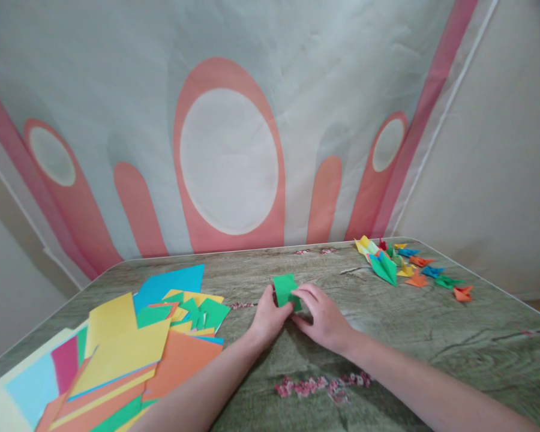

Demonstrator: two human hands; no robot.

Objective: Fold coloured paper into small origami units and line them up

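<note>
A small green piece of paper, roughly rectangular, is held up just above the middle of the table. My left hand grips it from the left and below, the thumb pressed near its lower edge. On the right side, my right hand pinches the same paper between fingers and thumb. Whether the paper has folds in it cannot be made out, as the fingers cover its lower part.
Sheets of coloured paper lie in a loose pile at the left, with smaller green and yellow pieces beside them. Several folded paper figures stand at the back right. A printed backdrop rises behind the wood-patterned table.
</note>
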